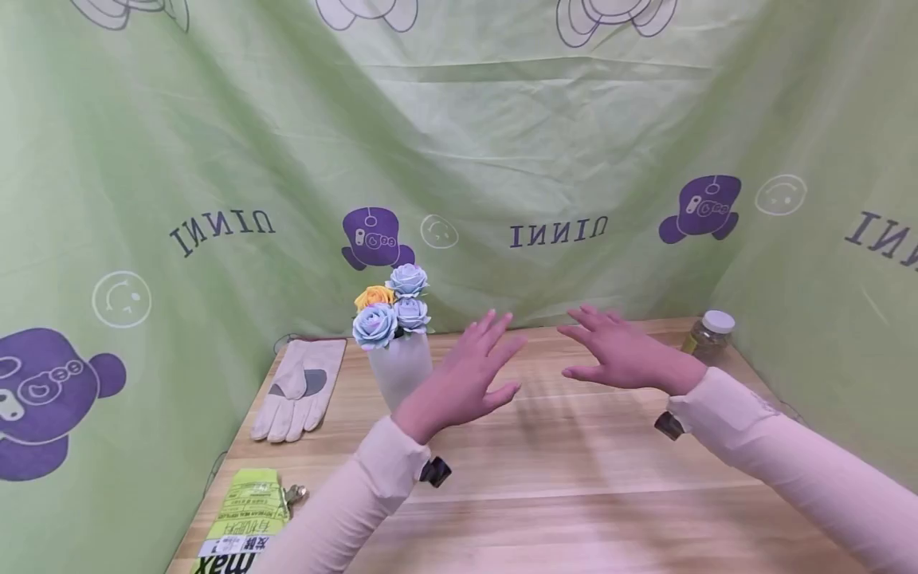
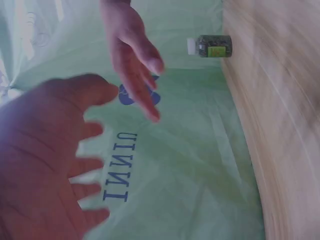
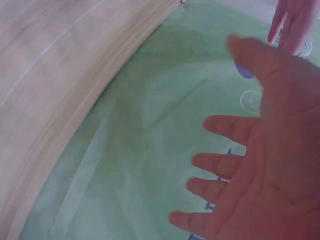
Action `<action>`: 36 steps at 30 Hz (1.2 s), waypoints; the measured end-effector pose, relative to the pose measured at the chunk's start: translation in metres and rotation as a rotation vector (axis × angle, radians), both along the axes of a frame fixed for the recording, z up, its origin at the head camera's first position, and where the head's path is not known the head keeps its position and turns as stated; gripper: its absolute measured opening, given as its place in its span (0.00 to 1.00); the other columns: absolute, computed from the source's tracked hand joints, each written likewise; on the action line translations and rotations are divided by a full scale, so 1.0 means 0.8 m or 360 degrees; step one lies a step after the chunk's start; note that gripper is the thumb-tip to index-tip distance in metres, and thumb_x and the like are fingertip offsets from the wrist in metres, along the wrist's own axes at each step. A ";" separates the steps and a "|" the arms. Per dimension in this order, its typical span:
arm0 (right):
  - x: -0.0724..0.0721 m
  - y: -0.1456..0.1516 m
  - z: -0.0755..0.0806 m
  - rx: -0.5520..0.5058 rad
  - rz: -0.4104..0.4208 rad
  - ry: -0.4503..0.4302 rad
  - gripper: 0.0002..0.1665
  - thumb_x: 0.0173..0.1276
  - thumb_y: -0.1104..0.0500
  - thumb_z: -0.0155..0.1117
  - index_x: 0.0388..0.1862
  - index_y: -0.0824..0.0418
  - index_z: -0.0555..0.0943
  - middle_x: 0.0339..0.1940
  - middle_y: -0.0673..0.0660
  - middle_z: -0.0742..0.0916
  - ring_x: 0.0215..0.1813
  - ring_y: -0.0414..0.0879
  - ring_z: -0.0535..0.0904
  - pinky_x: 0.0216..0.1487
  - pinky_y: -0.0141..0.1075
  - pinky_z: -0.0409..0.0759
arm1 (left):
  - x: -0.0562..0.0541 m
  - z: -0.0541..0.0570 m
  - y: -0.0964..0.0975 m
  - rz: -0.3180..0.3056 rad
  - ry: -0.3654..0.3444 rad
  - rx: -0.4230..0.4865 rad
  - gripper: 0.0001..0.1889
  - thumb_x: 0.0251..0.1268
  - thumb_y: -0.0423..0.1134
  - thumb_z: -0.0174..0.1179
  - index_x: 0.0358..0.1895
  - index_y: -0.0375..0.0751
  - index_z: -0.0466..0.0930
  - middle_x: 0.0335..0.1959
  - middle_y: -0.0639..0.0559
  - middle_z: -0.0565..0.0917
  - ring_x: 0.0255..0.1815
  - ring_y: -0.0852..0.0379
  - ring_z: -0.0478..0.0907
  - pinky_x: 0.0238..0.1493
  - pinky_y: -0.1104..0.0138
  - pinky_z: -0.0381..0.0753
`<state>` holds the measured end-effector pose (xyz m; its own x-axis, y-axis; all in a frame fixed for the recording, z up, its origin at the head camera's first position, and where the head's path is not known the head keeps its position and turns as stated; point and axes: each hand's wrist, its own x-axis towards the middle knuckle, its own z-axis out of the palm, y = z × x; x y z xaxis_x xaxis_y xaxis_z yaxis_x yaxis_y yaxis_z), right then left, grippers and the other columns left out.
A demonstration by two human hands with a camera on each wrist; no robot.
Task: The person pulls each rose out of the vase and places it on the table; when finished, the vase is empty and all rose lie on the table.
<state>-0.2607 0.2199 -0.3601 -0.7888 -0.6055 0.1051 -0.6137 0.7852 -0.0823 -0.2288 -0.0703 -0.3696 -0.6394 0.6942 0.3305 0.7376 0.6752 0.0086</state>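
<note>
Flower vase [image 1: 398, 371], pale and smooth-looking, stands left of centre on the wooden desk [image 1: 559, 494], its lower part hidden in the head view behind the left grip [image 1: 462, 379]. Both grips are spread: the left has its fingers stretched and its thumb apart, and the right grip [image 1: 624, 351] is much the same, palm facing across. Neither holds anything, and the wrist views show bare palms.

Expect a rigid wall on the vase; whether it is ceramic, glass or plastic I cannot tell, so treat it as breakable and perhaps slick. With the blooms above the rim, it is probably somewhat top-heavy. Take hold round the middle of the body, palm flat to the wall, rather than by the roses [image 1: 375, 325], which look artificial, light and soft, and would likely bend or pull out.

Near the far right corner, the white-lidded jar [image 1: 708, 339] should be stiff and easily held round its sides.
</note>
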 end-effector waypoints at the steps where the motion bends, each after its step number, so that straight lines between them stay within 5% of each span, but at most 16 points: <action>1: -0.002 -0.002 -0.002 0.0001 0.0013 0.0016 0.41 0.69 0.36 0.61 0.70 0.62 0.73 0.75 0.70 0.71 0.76 0.68 0.64 0.72 0.65 0.65 | 0.005 0.000 -0.005 -0.0064 0.0034 0.0034 0.31 0.72 0.55 0.56 0.74 0.49 0.67 0.79 0.42 0.63 0.81 0.42 0.55 0.80 0.51 0.58; 6: -0.007 -0.011 -0.007 -0.0073 0.0060 0.0063 0.26 0.70 0.46 0.64 0.58 0.63 0.82 0.57 0.63 0.86 0.57 0.60 0.84 0.57 0.55 0.81 | 0.036 0.003 -0.029 -0.0294 0.0098 0.0159 0.17 0.71 0.48 0.60 0.57 0.47 0.84 0.55 0.52 0.87 0.57 0.57 0.83 0.61 0.64 0.80; 12: -0.013 -0.028 -0.014 -0.0315 0.0025 0.0059 0.17 0.69 0.51 0.66 0.49 0.61 0.86 0.47 0.58 0.91 0.49 0.54 0.87 0.52 0.51 0.84 | 0.067 0.017 -0.045 -0.0362 0.0087 0.0268 0.12 0.70 0.48 0.60 0.49 0.51 0.87 0.42 0.60 0.90 0.40 0.67 0.86 0.44 0.74 0.83; 16: -0.021 -0.049 -0.015 -0.0538 -0.0003 -0.0027 0.13 0.69 0.53 0.66 0.46 0.59 0.88 0.44 0.56 0.92 0.47 0.51 0.88 0.48 0.48 0.86 | 0.073 0.017 -0.065 -0.0489 0.0186 0.0570 0.08 0.70 0.42 0.61 0.44 0.47 0.88 0.35 0.59 0.89 0.32 0.68 0.83 0.38 0.78 0.81; 22: -0.034 -0.084 -0.008 -0.0785 0.0035 -0.0129 0.10 0.70 0.56 0.66 0.44 0.59 0.88 0.40 0.56 0.92 0.43 0.48 0.89 0.46 0.44 0.87 | 0.071 0.005 -0.112 -0.0641 0.0526 0.1164 0.12 0.67 0.34 0.56 0.29 0.38 0.87 0.21 0.51 0.87 0.21 0.62 0.83 0.27 0.75 0.83; 26: -0.042 -0.108 -0.006 -0.0879 0.0081 -0.0122 0.10 0.69 0.57 0.66 0.44 0.61 0.88 0.40 0.57 0.92 0.42 0.48 0.89 0.46 0.42 0.88 | 0.067 -0.003 -0.144 -0.0405 0.0558 0.1547 0.13 0.59 0.26 0.51 0.24 0.31 0.84 0.16 0.44 0.83 0.16 0.60 0.79 0.21 0.75 0.79; 31: -0.048 -0.135 -0.003 -0.1026 0.0069 -0.0143 0.11 0.69 0.59 0.66 0.46 0.63 0.87 0.43 0.58 0.91 0.45 0.50 0.88 0.45 0.39 0.88 | 0.060 -0.018 -0.173 0.0047 0.0271 0.1984 0.10 0.60 0.23 0.49 0.33 0.24 0.82 0.26 0.45 0.85 0.27 0.62 0.80 0.27 0.77 0.78; 36: -0.050 -0.165 0.003 -0.1230 -0.0003 -0.0229 0.12 0.69 0.58 0.67 0.48 0.62 0.87 0.45 0.60 0.91 0.45 0.53 0.88 0.44 0.39 0.88 | 0.046 -0.036 -0.186 0.0288 0.0083 0.1969 0.18 0.61 0.24 0.57 0.55 0.24 0.77 0.49 0.39 0.83 0.52 0.57 0.79 0.50 0.79 0.80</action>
<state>-0.3005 0.0876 -0.3578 -0.8276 -0.4011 0.3927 -0.5543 0.4739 -0.6842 -0.1917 -0.2190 -0.3981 -0.6595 -0.1961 0.7257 0.6537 0.3270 0.6824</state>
